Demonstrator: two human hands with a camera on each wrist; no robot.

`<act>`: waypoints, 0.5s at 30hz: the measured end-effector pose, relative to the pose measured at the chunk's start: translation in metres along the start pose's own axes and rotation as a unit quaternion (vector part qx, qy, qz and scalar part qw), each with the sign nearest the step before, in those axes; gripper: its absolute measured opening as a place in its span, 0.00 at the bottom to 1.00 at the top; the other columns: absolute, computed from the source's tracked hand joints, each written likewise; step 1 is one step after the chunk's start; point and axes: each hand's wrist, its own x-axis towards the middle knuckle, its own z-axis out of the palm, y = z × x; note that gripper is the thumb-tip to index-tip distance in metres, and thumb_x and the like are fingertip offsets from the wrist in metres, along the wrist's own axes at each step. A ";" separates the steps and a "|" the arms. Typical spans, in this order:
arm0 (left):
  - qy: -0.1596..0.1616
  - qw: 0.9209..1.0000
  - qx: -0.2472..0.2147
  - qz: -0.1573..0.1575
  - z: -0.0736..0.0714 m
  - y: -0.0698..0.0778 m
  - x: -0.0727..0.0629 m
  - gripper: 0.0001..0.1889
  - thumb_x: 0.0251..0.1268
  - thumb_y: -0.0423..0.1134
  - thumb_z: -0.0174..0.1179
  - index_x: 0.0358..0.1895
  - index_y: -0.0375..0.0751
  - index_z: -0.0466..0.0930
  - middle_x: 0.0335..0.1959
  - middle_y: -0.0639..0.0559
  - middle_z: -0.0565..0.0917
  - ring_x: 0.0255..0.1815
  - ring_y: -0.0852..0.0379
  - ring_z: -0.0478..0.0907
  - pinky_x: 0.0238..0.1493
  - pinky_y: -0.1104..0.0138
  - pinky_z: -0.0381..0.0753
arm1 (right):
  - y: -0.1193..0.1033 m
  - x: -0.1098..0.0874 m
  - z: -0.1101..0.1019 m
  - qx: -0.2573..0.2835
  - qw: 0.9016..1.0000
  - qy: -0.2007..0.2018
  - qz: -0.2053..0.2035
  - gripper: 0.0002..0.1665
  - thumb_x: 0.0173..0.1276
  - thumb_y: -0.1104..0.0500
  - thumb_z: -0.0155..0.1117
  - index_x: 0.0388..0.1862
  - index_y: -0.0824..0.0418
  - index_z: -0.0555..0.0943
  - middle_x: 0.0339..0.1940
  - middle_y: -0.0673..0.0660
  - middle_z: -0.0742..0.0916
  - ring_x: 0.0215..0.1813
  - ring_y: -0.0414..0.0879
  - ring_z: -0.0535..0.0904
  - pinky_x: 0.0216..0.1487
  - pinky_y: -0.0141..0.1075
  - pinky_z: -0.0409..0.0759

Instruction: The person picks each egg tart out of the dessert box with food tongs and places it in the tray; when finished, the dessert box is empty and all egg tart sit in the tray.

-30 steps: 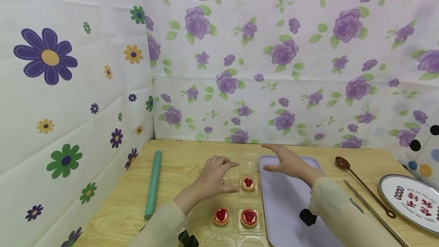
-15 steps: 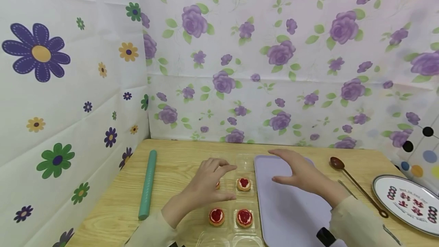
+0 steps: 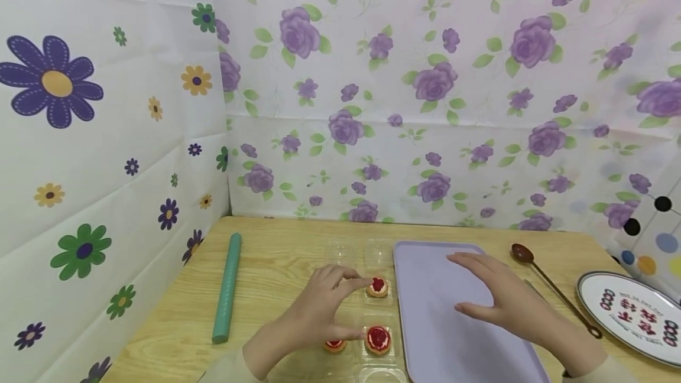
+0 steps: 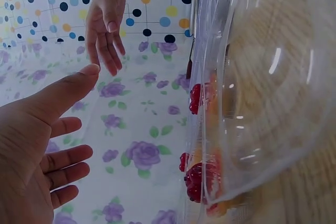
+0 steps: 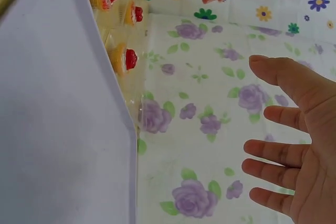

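Note:
My left hand [image 3: 321,309] hovers over a clear plastic compartment box [image 3: 340,251], fingers and thumb spread apart with nothing between them. Small tarts with red topping sit in the box: one tart [image 3: 377,287] beside my fingertips, another tart [image 3: 378,340] near my thumb, and a third tart [image 3: 335,346] partly under the hand. The left wrist view shows the clear plastic [image 4: 273,77] close by, with a tart [image 4: 202,182] inside. My right hand [image 3: 502,294] is held over the lavender tray [image 3: 436,324], its fingers spread and holding nothing.
A green rolling pin [image 3: 227,288] lies at the left of the wooden table [image 3: 276,253]. On the right are a brown wooden spoon [image 3: 558,289], a thin rod [image 3: 534,289] mostly hidden by the right arm, and a white printed plate [image 3: 633,312]. Flowered cloth [image 3: 399,87] hangs behind.
My right hand has moved right and toward me, further over the lavender tray. The left hand has come slightly nearer to me. The head view has shifted a little; the tarts stay in the box.

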 end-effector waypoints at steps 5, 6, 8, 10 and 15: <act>-0.014 1.000 -0.001 0.002 0.004 0.000 -0.009 0.40 0.39 0.56 0.76 0.61 0.50 0.74 0.53 0.54 0.76 0.57 0.56 0.70 0.60 0.56 0.70 | 0.005 -0.024 0.000 -0.017 1.000 0.024 0.007 0.42 0.56 0.45 0.73 0.69 0.50 0.69 0.62 0.54 0.79 0.61 0.55 0.75 0.52 0.55 0.77; -0.017 1.000 0.003 0.001 0.005 0.000 -0.010 0.40 0.39 0.56 0.76 0.61 0.50 0.74 0.53 0.54 0.76 0.57 0.56 0.70 0.60 0.56 0.70 | 0.007 -0.029 0.001 -0.021 0.999 0.028 0.014 0.42 0.56 0.44 0.72 0.69 0.48 0.69 0.62 0.54 0.79 0.61 0.54 0.75 0.54 0.50 0.77; -0.027 1.000 0.007 -0.005 0.007 -0.001 -0.012 0.41 0.39 0.56 0.76 0.62 0.50 0.73 0.54 0.55 0.76 0.57 0.57 0.70 0.62 0.56 0.70 | 0.012 -0.037 0.002 -0.033 0.999 0.034 0.025 0.42 0.55 0.44 0.73 0.69 0.46 0.68 0.62 0.52 0.79 0.61 0.51 0.74 0.56 0.40 0.76; -0.035 0.999 0.009 -0.012 0.010 -0.003 -0.013 0.42 0.39 0.55 0.76 0.63 0.50 0.73 0.54 0.55 0.77 0.57 0.56 0.71 0.63 0.55 0.70 | 0.017 -0.045 0.003 -0.045 0.998 0.043 0.032 0.42 0.55 0.45 0.73 0.69 0.45 0.69 0.62 0.51 0.79 0.60 0.48 0.74 0.55 0.30 0.75; -0.076 0.996 -0.012 -0.040 0.017 -0.004 -0.014 0.40 0.43 0.53 0.75 0.64 0.49 0.72 0.55 0.54 0.76 0.59 0.55 0.71 0.65 0.54 0.70 | 0.036 -0.063 0.008 -0.036 0.997 0.049 0.057 0.41 0.55 0.49 0.74 0.67 0.51 0.71 0.60 0.54 0.80 0.61 0.54 0.74 0.60 0.42 0.74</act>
